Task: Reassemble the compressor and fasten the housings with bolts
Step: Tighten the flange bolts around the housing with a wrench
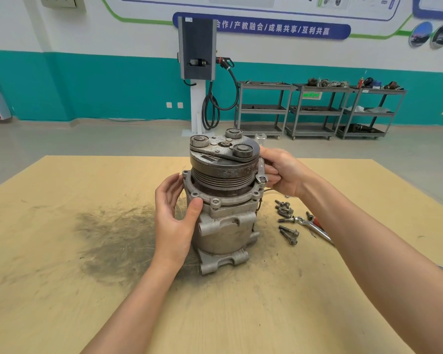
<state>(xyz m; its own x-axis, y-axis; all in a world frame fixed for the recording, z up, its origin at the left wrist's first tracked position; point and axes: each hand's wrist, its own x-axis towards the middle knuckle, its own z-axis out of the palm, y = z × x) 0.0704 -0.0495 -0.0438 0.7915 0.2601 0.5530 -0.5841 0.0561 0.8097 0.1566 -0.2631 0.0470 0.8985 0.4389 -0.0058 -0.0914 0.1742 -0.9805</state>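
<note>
The grey compressor [225, 231] stands upright at the middle of the table, its dark ribbed pulley and clutch plate [224, 159] on top. My left hand [175, 213] wraps the left side of the housing, thumb pressed on the flange rim near a bolt hole. My right hand [279, 172] holds a silver wrench [261, 172] upright against the pulley's right side, its lower end down at the flange. Several loose bolts [287, 221] lie on the table to the right of the compressor.
Pliers with red handles [315, 227] lie beside the bolts. The tan tabletop [241, 315] carries a dark greasy smear [113, 241] at the left. Beyond the table stand a charging post [197, 72] and grey shelf carts [317, 111] along the teal wall.
</note>
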